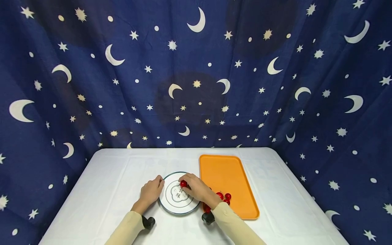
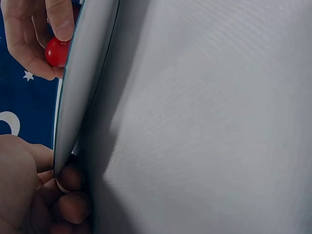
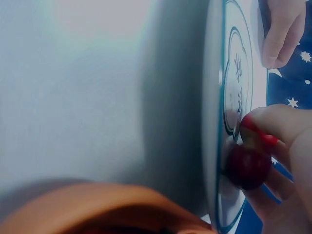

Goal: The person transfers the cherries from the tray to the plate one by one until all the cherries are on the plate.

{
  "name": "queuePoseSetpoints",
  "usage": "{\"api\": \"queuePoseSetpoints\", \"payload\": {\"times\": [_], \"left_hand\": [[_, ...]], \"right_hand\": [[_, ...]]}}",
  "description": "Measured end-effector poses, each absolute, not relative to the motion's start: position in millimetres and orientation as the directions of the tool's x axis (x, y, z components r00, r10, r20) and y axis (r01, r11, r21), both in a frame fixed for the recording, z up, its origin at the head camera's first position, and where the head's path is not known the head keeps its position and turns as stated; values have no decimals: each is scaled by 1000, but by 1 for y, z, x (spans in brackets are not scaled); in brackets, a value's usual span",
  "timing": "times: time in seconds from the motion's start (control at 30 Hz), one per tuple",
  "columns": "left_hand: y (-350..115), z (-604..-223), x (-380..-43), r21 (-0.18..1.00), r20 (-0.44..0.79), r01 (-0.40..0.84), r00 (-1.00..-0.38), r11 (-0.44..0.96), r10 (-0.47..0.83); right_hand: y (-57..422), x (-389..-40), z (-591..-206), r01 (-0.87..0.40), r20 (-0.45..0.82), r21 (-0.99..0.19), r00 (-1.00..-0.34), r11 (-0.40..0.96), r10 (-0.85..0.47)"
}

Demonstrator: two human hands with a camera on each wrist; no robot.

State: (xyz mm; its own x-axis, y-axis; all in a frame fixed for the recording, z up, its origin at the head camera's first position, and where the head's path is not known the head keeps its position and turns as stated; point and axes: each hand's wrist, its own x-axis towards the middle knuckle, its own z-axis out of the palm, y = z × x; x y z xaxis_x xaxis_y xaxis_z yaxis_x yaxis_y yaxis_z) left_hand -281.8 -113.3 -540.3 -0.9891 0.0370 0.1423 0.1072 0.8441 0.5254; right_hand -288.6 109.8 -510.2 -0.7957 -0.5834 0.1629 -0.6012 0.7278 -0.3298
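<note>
A white plate [image 1: 166,201] with a dark rim and printed characters stands between the hands. At its left edge my left hand [image 1: 151,192] pinches the rim, thumb above and curled fingers underneath, as the left wrist view shows. Over the plate's upper right, my right hand [image 1: 199,189] holds red cherries [image 1: 183,183] between thumb and fingers. From the right wrist, a dark red cherry [image 3: 248,167] and a brighter one [image 3: 267,140] show in that grip, close over the plate's face. The fingers partly hide them.
An orange tray [image 1: 223,170] lies right of the plate, with several more cherries [image 1: 219,195] at its near left, partly behind the right forearm. A white cloth [image 1: 101,190] covers the table. Behind hangs a dark blue curtain [image 1: 196,61] with moons and stars.
</note>
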Motion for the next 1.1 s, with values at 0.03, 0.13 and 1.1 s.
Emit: {"api": "queuePoseSetpoints", "payload": {"times": [0.03, 0.13, 1.1], "left_hand": [[-113, -540, -282, 526, 145, 107, -989, 843, 35], [-113, -541, -281, 523, 151, 113, -988, 845, 39], [-115, -542, -283, 516, 139, 99, -990, 851, 31]], "right_hand": [[110, -289, -510, -599, 157, -327, -797, 731, -583], [110, -289, -509, -591, 139, -308, -803, 746, -579], [138, -286, -502, -575, 231, -385, -817, 722, -528]]}}
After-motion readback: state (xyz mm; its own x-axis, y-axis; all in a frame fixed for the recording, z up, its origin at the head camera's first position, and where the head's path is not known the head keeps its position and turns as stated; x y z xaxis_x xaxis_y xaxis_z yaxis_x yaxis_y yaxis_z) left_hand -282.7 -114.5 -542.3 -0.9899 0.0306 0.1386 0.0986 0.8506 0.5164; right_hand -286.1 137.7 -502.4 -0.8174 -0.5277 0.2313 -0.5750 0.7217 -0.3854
